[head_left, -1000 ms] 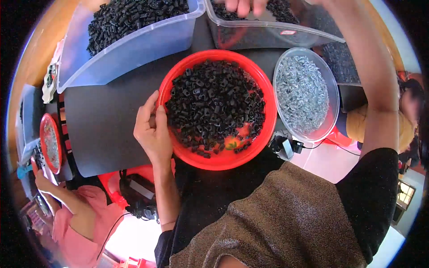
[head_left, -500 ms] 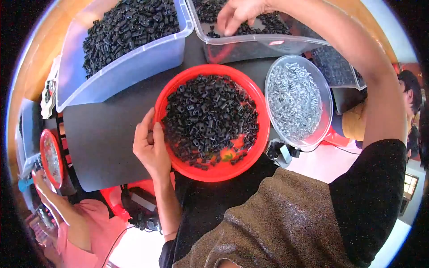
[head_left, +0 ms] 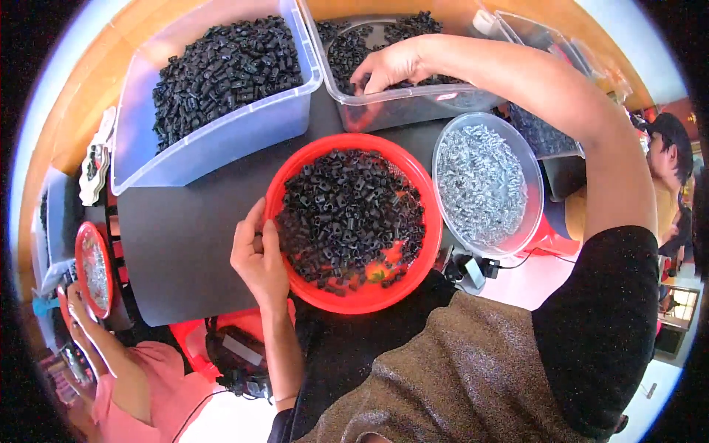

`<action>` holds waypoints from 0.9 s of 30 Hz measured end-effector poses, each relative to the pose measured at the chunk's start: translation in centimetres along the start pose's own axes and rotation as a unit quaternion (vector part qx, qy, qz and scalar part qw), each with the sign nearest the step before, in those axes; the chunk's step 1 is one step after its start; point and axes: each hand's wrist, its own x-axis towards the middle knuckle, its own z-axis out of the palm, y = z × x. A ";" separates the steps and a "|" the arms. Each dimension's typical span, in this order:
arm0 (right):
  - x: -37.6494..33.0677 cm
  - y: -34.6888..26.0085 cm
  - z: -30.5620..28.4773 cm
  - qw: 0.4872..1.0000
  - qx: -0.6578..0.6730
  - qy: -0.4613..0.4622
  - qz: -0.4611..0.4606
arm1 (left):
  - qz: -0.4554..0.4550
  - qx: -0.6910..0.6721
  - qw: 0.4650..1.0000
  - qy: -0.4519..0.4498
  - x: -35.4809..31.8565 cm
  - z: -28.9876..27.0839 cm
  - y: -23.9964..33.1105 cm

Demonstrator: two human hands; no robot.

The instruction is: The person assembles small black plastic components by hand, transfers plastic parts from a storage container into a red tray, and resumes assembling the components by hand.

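My left hand (head_left: pixel 260 262) grips the left rim of a round red basin (head_left: pixel 334 301), thumb and fingers at its edge. Many small black plastic pieces (head_left: pixel 351 210) fill the basin, and a printed pattern shows at its bottom. My right arm stretches forward, and my right hand (head_left: pixel 390 66) dips into a clear plastic bin (head_left: pixel 413 105) behind the basin. Its fingers are bent downward near the bin's front wall, beside more small black pieces (head_left: pixel 347 55). The fingertips are partly hidden, so anything between them cannot be made out.
A translucent bin (head_left: pixel 236 133) heaped with black pieces stands at the back left. Right of the basin sits a clear round tub (head_left: pixel 538 196) of small shiny transparent pieces. Another person's arm (head_left: pixel 111 343) is at left beside a red basin (head_left: pixel 109 262); another person (head_left: pixel 668 159) is at right.
The whole view has shifted, so the bins and basin sit lower in the picture. My right hand has come closer to the bin's front wall. My left hand stays on the basin's rim.
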 end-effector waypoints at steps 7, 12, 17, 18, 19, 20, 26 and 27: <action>-3.6 -0.7 -4.3 0.978 0.147 0.085 -0.121 | 0.031 0.010 0.999 -0.005 0.2 0.0 0.0; -10.1 -5.4 -2.6 0.936 0.287 -0.035 -0.201 | 0.026 -0.005 1.000 -0.004 0.1 0.0 -0.1; -12.0 -7.5 5.2 0.975 -0.081 -0.008 -0.207 | 0.007 -0.002 1.000 -0.008 0.1 -0.2 -0.2; -9.8 -7.6 7.0 0.935 -0.163 -0.060 -0.308 | -0.002 0.003 1.000 -0.010 0.0 -0.2 -0.2; -9.4 -7.7 8.2 0.935 -0.174 -0.093 -0.295 | -0.011 0.008 1.000 -0.013 0.0 -0.2 -0.1; -8.6 -7.4 9.4 0.919 -0.206 -0.070 -0.328 | -0.007 -0.003 1.000 -0.011 0.0 -0.2 -0.1; -7.9 -7.3 11.9 0.879 -0.292 -0.063 -0.370 | 0.021 0.003 1.000 -0.003 0.1 0.0 -0.1; -8.4 -7.2 11.8 0.877 -0.295 -0.053 -0.375 | 0.020 0.000 1.000 -0.002 0.1 0.0 -0.1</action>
